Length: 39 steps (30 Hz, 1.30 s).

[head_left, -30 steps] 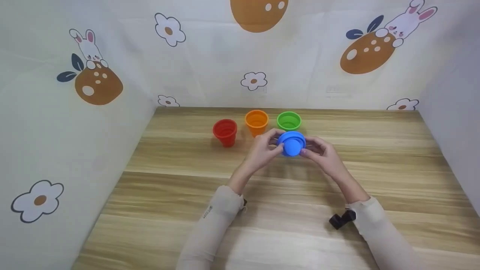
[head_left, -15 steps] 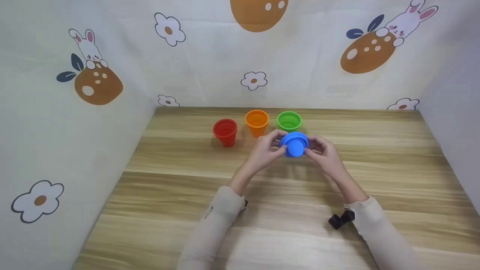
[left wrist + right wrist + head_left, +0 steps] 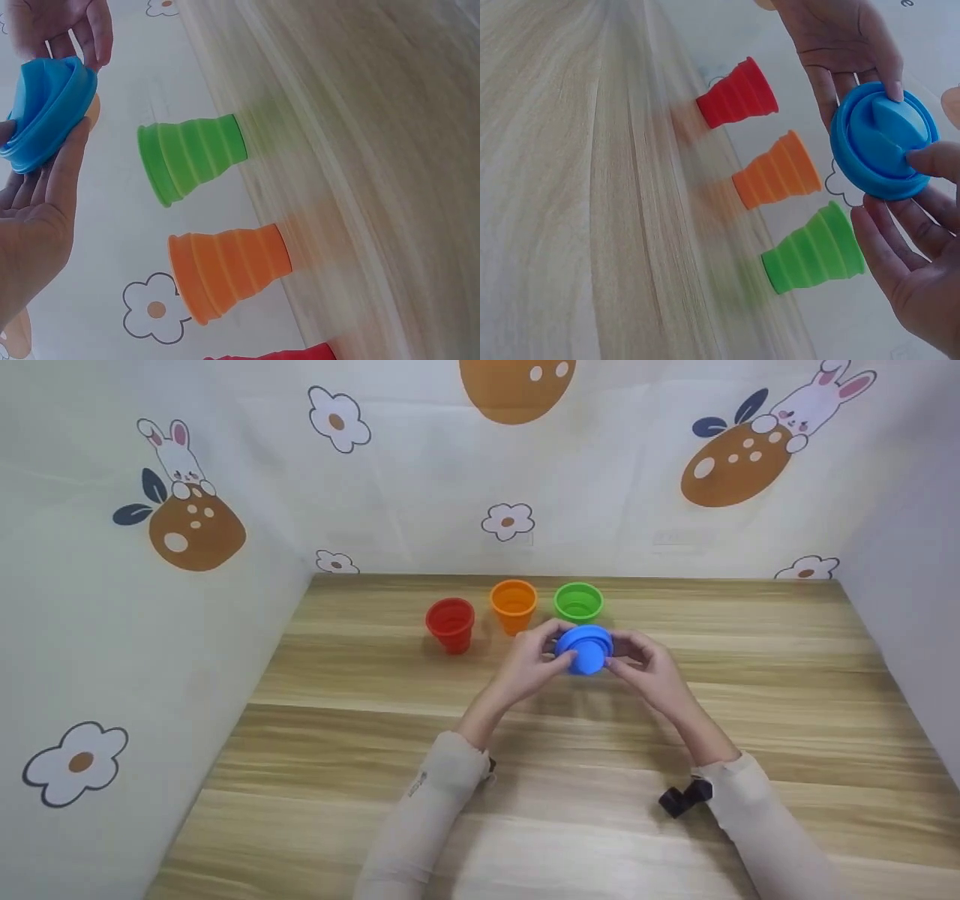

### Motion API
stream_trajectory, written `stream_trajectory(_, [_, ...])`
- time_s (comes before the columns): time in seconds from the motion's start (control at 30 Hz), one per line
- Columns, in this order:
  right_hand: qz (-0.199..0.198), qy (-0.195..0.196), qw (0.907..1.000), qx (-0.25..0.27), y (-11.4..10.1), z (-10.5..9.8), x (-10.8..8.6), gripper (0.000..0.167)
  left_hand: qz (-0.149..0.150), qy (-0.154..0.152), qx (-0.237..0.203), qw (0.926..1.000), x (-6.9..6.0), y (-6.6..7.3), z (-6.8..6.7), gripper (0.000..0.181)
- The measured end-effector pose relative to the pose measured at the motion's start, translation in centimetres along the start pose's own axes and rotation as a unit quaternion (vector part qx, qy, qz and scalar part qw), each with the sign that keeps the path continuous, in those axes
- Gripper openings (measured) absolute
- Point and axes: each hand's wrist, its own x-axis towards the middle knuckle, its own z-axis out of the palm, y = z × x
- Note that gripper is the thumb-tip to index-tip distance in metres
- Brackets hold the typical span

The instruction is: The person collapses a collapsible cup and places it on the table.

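Note:
A blue collapsible cup, mostly folded flat, is held above the table between both hands, its base turned toward me. From the left side my left hand pinches it, thumb on the base and fingers behind the rim. My right hand grips the opposite edge in the same way. In the right wrist view the blue cup's base looks dented where the thumbs press. Just behind the hands stands a green cup, unfolded and upright, its lower part hidden in the head view.
An orange cup and a red cup stand upright and unfolded left of the green one. All are on a wooden table, near the patterned back wall. A black wrist device hangs below the right sleeve.
The blue cup has shifted slightly right, then back left, and its tilt has changed a little between the fingers. Both hands keep hold of it; the other cups have not moved.

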Motion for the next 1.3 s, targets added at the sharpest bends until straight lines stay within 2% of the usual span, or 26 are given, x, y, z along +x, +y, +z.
stream_trajectory(0.13, [-0.01,-0.02,0.9995,0.024,0.28,-0.12,0.0,0.043,-0.004,0.011,-0.008,0.9999,0.0,0.06,-0.05,0.033])
stream_trajectory(0.37, [-0.022,-0.037,0.9986,0.032,0.46,-0.15,0.07,0.046,0.005,0.027,-0.012,0.9996,-0.05,-0.05,0.06,0.032])
stream_trajectory(0.73, [-0.015,-0.003,0.9996,0.024,-0.01,0.34,0.07,0.042,0.023,0.029,-0.012,0.9992,-0.07,-0.24,0.42,0.031])
stream_trajectory(1.03, [-0.013,0.007,0.9998,0.011,0.08,0.37,0.0,0.038,0.009,0.003,0.02,0.9998,-0.16,0.29,0.64,0.033])
stream_trajectory(1.2, [-0.021,-0.008,0.9997,-0.004,-0.08,0.25,-0.05,0.038,0.014,-0.018,0.081,0.9964,-0.12,0.53,0.41,0.036])
stream_trajectory(1.3, [-0.025,-0.019,0.9994,-0.01,-0.11,0.14,-0.06,0.038,0.009,-0.023,0.097,0.995,-0.13,0.59,0.26,0.036])
